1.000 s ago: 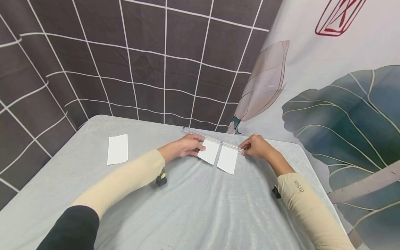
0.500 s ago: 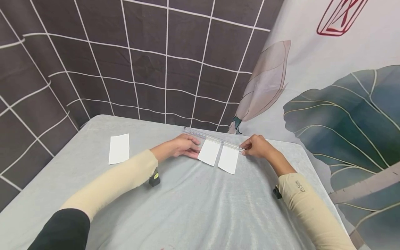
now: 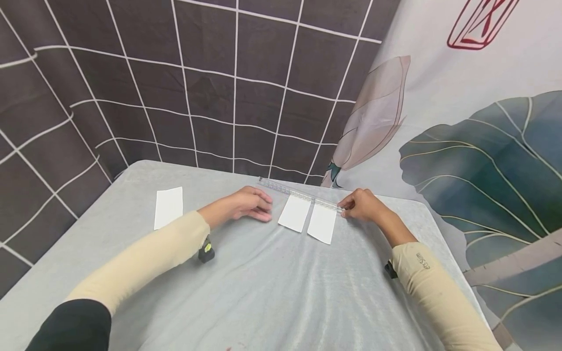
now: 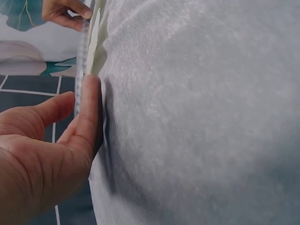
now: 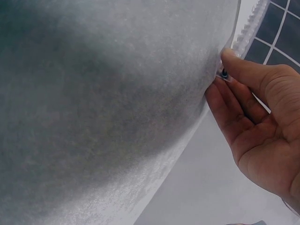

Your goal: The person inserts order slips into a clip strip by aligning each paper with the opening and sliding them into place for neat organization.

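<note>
A long clear plastic strip with a row of small ring-like teeth point(image 3: 278, 186) lies slanted along the far edge of the table. My right hand point(image 3: 362, 204) pinches its right end between thumb and fingers; in the right wrist view the toothed edge point(image 5: 248, 33) runs up from the thumb. Two small white paper sheets, the left one point(image 3: 294, 213) and the right one point(image 3: 322, 224), sit side by side with their top edges at the strip. Left of them, my left hand point(image 3: 250, 204) hovers with fingers extended and thumb apart, holding nothing.
A third white sheet point(image 3: 169, 207) lies by itself on the left of the table. Grey cloth point(image 3: 281, 292) covers the tabletop. A dark grid-patterned curtain point(image 3: 206, 97) hangs behind, and a leaf-printed one point(image 3: 483, 161) hangs at the right.
My left hand has let go of the left sheet by the strip and drawn away to the left. The right hand keeps its pinch on the strip's end.
</note>
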The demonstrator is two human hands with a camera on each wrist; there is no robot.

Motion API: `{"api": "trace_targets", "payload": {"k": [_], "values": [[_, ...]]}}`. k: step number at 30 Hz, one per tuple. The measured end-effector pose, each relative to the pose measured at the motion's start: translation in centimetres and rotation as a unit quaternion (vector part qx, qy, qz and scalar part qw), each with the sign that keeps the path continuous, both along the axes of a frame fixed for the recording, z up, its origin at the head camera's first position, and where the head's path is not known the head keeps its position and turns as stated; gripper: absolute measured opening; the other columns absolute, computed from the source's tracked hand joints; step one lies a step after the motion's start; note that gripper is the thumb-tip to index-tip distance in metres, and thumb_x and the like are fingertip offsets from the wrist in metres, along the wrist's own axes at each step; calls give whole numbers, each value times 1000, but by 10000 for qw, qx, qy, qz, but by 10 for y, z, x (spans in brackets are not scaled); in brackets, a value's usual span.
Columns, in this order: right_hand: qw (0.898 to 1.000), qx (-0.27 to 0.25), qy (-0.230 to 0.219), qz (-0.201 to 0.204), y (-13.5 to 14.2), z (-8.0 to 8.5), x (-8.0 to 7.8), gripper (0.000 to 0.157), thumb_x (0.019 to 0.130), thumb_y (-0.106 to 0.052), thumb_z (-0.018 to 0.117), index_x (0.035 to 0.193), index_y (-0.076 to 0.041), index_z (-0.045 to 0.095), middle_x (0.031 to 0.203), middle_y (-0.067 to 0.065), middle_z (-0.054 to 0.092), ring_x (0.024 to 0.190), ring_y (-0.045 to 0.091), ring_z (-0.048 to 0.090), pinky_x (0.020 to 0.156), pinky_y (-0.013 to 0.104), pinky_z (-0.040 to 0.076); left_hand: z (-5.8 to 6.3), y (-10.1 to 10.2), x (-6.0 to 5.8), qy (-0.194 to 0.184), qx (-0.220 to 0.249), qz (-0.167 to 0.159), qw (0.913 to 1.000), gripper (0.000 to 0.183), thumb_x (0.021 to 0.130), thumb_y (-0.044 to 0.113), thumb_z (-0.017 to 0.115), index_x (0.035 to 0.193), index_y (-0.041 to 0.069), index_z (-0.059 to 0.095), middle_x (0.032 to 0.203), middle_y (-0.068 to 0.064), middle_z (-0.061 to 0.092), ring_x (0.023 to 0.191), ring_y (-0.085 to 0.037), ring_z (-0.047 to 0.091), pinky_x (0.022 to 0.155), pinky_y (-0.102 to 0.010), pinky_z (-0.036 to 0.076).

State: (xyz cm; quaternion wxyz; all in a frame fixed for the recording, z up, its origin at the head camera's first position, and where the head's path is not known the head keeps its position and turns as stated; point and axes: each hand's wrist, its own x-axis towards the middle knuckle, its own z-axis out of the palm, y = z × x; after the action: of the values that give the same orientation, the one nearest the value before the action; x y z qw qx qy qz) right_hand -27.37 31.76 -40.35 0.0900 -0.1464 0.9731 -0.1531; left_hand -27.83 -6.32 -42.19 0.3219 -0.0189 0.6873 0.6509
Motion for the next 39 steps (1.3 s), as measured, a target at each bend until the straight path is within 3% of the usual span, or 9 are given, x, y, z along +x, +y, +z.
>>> {"api": "trace_targets", "payload": {"k": [16, 22, 31, 39], "values": [[10000, 31, 29, -6, 4, -1, -1, 28, 92, -13, 90, 118, -4, 88, 105, 12, 88, 92, 19, 76, 81, 33, 60, 3, -26, 5, 29, -185, 20, 9998, 46, 107, -7, 64, 151, -12, 55, 105, -11, 68, 86, -22, 81, 93, -37, 74], [10000, -34, 53, 31, 5, -2, -1, 28, 92, -13, 90, 118, -4, 88, 105, 13, 88, 93, 22, 79, 83, 36, 63, 1, -45, 6, 70, -219, 74, 9997, 46, 107, -6, 63, 152, -12, 54, 108, -12, 71, 89, -22, 82, 96, -38, 73], [10000, -50, 14, -6, 4, -2, -3, 28, 91, -14, 91, 117, -4, 88, 105, 12, 88, 90, 17, 76, 77, 29, 58, 0, -74, 14, 137, -270, 97, 9995, 47, 109, -4, 61, 153, -13, 51, 107, -9, 72, 90, -19, 81, 96, -36, 73], [10000, -33, -11, -26, 3, -2, -3, 27, 92, -12, 92, 117, -3, 88, 105, 12, 88, 92, 20, 78, 84, 37, 64, 1, -91, 21, 192, -310, 99, 9993, 47, 109, -4, 61, 154, -14, 50, 106, -7, 71, 90, -17, 81, 95, -33, 72]]}}
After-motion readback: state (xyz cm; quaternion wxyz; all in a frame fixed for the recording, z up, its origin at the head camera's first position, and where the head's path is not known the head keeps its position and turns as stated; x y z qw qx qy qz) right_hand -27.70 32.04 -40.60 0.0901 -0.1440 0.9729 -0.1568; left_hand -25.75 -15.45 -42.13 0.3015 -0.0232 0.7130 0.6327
